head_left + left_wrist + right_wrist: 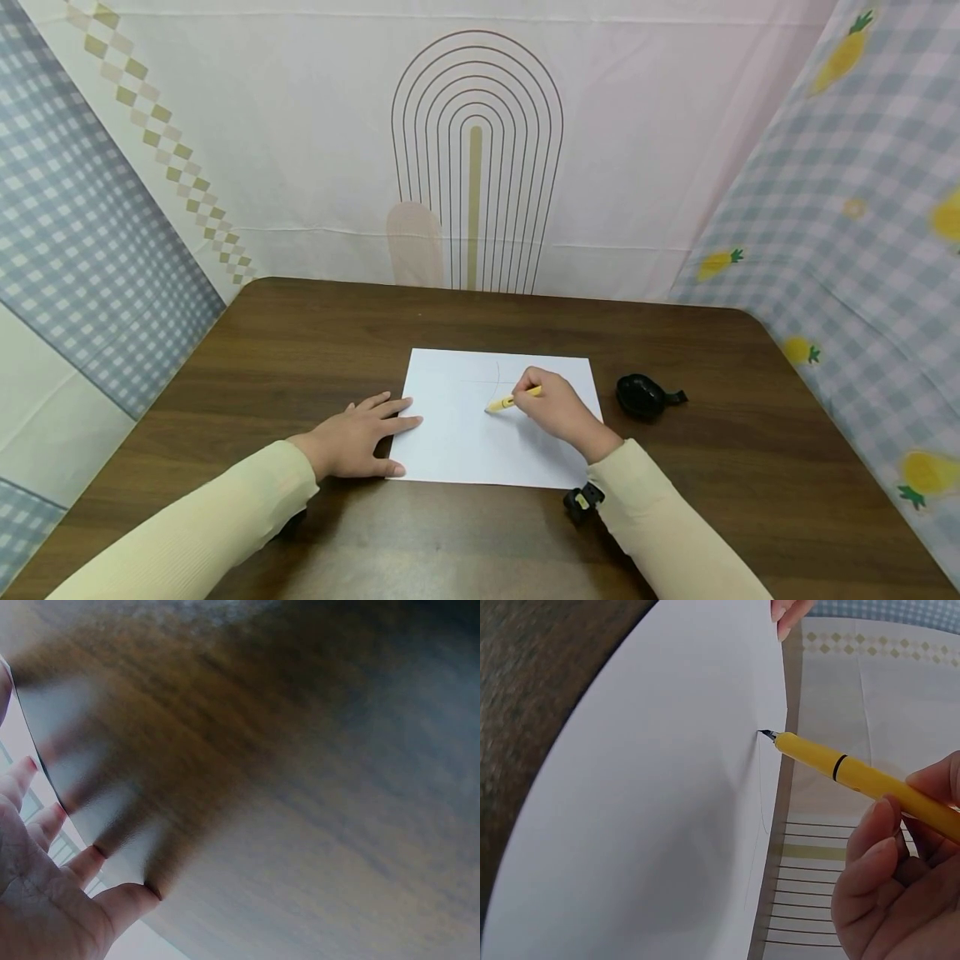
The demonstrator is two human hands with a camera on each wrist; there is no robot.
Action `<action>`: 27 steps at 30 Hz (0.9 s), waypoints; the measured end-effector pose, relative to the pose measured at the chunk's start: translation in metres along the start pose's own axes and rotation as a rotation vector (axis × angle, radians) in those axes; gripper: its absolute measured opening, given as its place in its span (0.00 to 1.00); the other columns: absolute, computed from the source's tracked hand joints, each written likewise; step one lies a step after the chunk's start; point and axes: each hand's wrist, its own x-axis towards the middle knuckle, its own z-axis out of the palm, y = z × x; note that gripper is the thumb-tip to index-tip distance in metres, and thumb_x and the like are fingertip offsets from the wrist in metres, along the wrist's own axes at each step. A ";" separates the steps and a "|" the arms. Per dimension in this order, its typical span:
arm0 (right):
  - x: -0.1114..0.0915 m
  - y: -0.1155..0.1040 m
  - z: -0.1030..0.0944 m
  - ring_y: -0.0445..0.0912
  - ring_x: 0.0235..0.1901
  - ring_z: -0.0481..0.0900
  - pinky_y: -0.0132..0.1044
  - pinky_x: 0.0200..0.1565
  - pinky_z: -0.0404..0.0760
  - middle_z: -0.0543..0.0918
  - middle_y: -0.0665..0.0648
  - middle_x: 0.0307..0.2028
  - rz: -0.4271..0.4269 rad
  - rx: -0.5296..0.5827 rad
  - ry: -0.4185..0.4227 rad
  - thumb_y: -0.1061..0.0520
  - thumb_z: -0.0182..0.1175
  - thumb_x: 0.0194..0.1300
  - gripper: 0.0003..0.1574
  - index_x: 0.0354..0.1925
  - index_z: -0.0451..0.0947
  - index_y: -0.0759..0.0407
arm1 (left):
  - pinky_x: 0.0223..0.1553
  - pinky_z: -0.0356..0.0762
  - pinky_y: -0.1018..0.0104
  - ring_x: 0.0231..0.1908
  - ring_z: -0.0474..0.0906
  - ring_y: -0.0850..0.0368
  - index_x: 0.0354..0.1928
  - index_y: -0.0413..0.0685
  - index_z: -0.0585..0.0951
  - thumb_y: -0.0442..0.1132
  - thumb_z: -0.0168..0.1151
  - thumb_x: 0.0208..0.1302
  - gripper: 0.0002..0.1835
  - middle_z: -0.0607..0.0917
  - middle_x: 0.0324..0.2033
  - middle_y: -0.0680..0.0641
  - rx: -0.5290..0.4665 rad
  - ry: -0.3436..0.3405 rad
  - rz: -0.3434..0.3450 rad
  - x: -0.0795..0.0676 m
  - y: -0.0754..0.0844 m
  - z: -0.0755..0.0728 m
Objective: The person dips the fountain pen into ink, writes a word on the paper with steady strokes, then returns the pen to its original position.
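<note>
A white sheet of paper [442, 442] lies on the brown table. My right hand [551, 404] pinches a yellow fountain pen [504, 403] between thumb and fingers. In the right wrist view the dark nib of the yellow pen [810, 754] meets the paper [630, 787], at the end of a thin drawn line. Two thin strokes, one nearly level and one curved, cross on the upper part of the sheet. Spread fingers of my left hand [360, 437] rest on the sheet's left edge; the left wrist view shows its fingertips and thumb [127, 904] pressed down.
To the right of the paper sits a small glossy black object [641, 396] with a short tab. The wooden table [337, 333] runs back to a patterned white cloth [315, 125]. Checked cloth [840, 217] hangs at both sides.
</note>
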 end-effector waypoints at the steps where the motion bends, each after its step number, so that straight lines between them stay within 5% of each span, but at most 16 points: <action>1: 0.000 0.000 0.000 0.46 0.25 0.67 0.34 0.27 0.66 0.79 0.55 0.33 -0.004 0.000 -0.001 0.59 0.57 0.64 0.04 0.31 0.75 0.58 | 0.59 0.54 0.25 0.72 0.50 0.38 0.71 0.58 0.67 0.63 0.62 0.59 0.39 0.59 0.73 0.46 0.000 0.000 0.000 0.000 0.000 0.000; 27: -0.003 -0.002 0.002 0.46 0.25 0.67 0.34 0.27 0.67 0.78 0.54 0.31 -0.028 0.012 -0.031 0.61 0.56 0.63 0.03 0.31 0.76 0.58 | 0.59 0.54 0.26 0.72 0.50 0.38 0.71 0.59 0.67 0.64 0.62 0.59 0.39 0.59 0.73 0.47 0.001 0.002 -0.003 0.000 -0.001 0.001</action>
